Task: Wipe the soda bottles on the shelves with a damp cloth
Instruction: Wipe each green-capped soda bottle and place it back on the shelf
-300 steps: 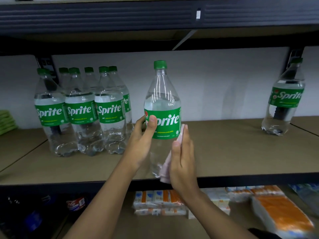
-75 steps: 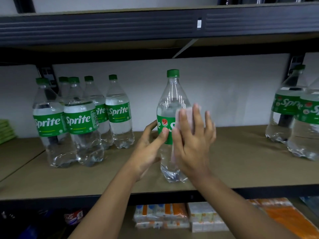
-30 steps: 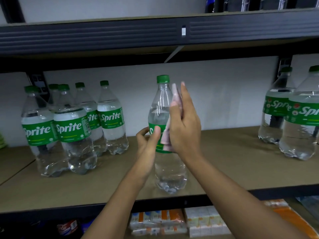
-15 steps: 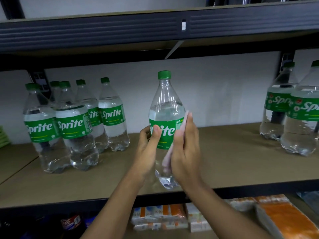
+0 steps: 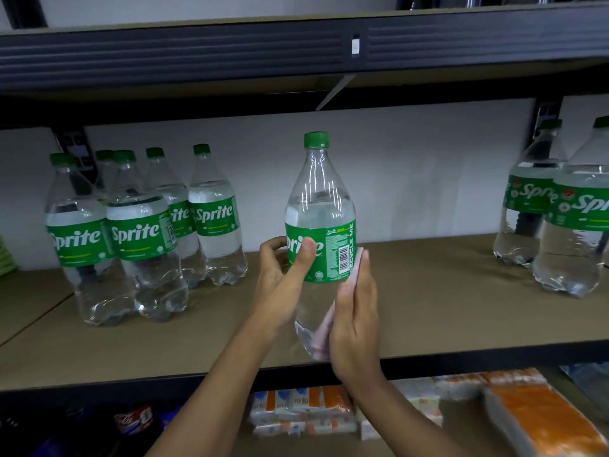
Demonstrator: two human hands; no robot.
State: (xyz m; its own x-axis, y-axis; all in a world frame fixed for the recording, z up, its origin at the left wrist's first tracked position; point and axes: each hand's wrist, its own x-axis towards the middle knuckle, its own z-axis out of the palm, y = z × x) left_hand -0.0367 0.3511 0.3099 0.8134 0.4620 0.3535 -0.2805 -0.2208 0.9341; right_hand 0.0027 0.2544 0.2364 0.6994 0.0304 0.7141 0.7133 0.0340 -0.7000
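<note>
A clear Sprite bottle (image 5: 319, 206) with a green cap and label is held upright just above the shelf board (image 5: 428, 311), near its front edge. My left hand (image 5: 280, 285) grips it at the label, thumb across the front. My right hand (image 5: 356, 321) presses a pale pink cloth (image 5: 324, 331) flat against the bottle's lower right side, fingers straight. Several more Sprite bottles (image 5: 138, 235) stand grouped at the left of the shelf. Two others (image 5: 576, 219) stand at the right.
A dark shelf beam (image 5: 197, 54) runs overhead. Below the front edge, a lower shelf holds small boxed packs (image 5: 296, 410) and an orange wrapped pack (image 5: 540, 420). Something green (image 5: 5, 258) lies at the far left.
The bottle has turned in my left hand, so its barcode now faces me. My right hand with the cloth has slid down from the neck to the lower body.
</note>
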